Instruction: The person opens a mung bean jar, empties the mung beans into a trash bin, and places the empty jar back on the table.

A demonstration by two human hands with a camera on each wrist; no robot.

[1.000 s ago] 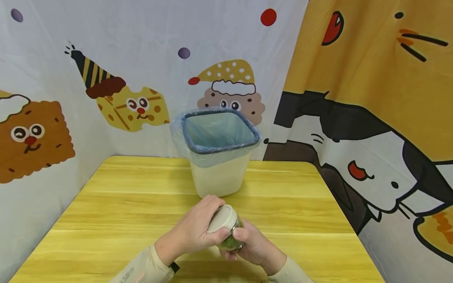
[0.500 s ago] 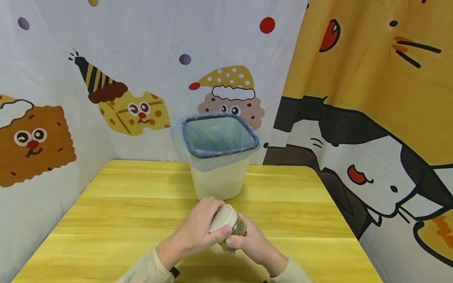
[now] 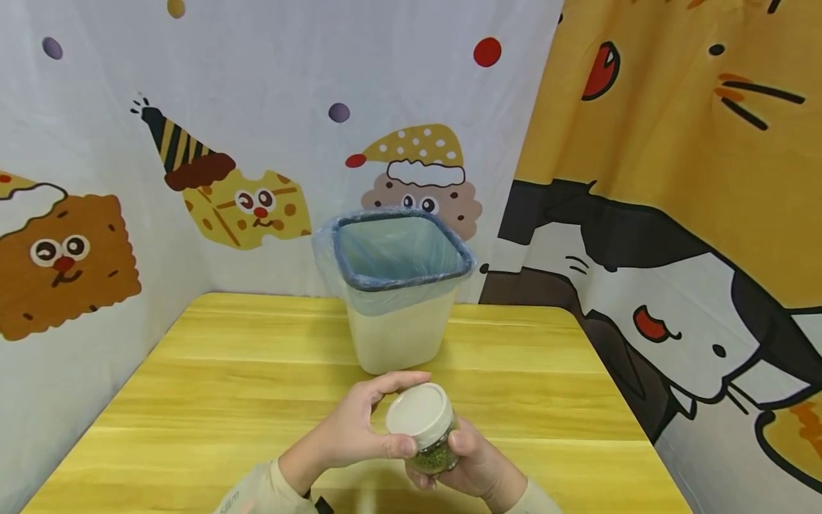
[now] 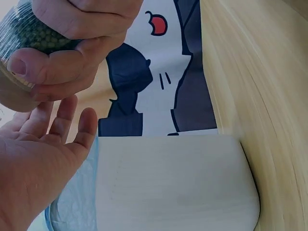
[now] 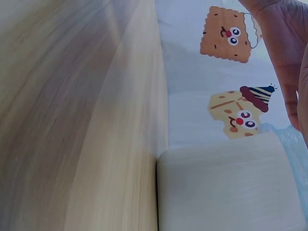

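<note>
A small clear jar (image 3: 435, 457) of green granules, perhaps dried beans, with a cream lid (image 3: 420, 412) tilts over the front of the table. My right hand (image 3: 478, 464) grips the jar's body, its thumb along the near side. Around the lid, my left hand (image 3: 349, 432) is spread, thumb at the near edge and a straight index finger past the far edge. In the left wrist view the left hand (image 4: 43, 154) has loosely bent fingers beside the lid (image 4: 17, 94), while the right hand (image 4: 82, 43) wraps the jar (image 4: 41, 36).
A cream bin (image 3: 401, 332) lined with a blue-tinted bag (image 3: 327, 250) stands beyond the hands on the yellow wood-grain table (image 3: 244, 400). Behind the table hangs a cartoon-printed curtain (image 3: 257, 71).
The left hand's fingers have loosened and spread away from the lid, showing more of its top. The jar has shifted slightly nearer and right, still in the right hand. The view has tilted up slightly.
</note>
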